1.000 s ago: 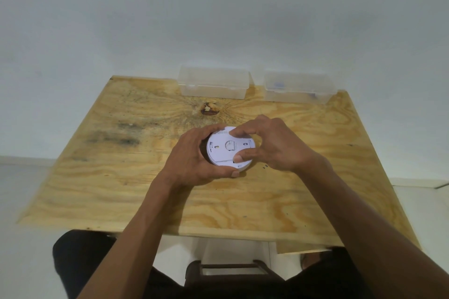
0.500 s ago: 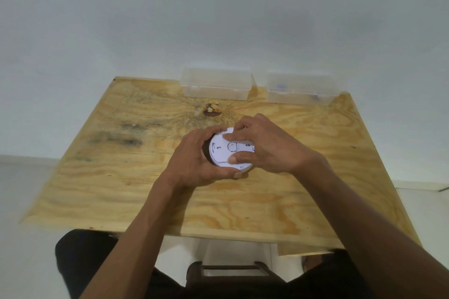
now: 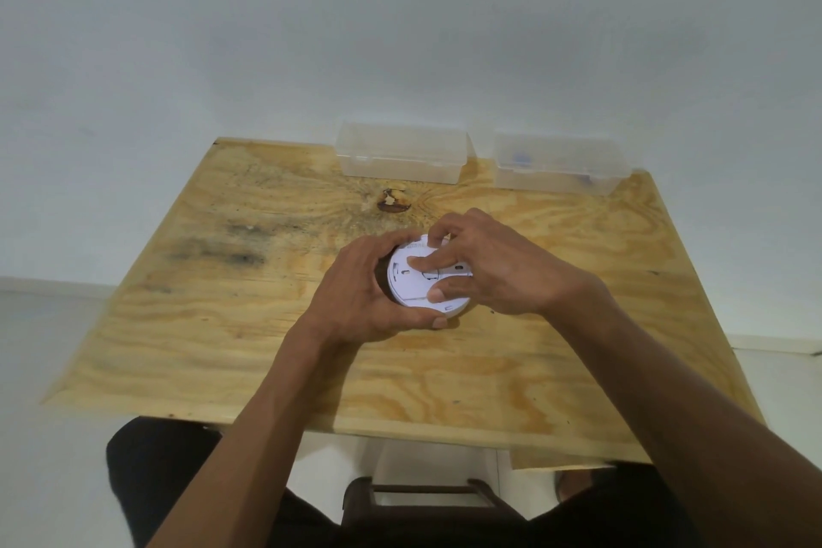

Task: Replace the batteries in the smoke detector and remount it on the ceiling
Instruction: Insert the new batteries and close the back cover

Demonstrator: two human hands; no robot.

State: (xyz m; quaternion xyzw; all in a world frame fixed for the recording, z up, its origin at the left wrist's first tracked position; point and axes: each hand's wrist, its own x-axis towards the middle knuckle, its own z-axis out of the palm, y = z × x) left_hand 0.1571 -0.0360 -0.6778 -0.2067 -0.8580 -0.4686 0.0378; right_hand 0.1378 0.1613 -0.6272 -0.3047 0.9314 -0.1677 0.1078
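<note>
desk (image 3: 231,325): plywood, white wall behind, two clear boxes at far edge
detector (image 3: 411,280): mid-desk, back up
left hand (image 3: 356,294): fingers wrapped round rim, bracing
right hand (image 3: 498,271): fingers pressed on back cover (likely battery door)
tip: hold body steady, push cover evenly

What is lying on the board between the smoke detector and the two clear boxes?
Nothing lies there. In the head view, only bare board with a dark knot separates the smoke detector from the boxes.
</note>
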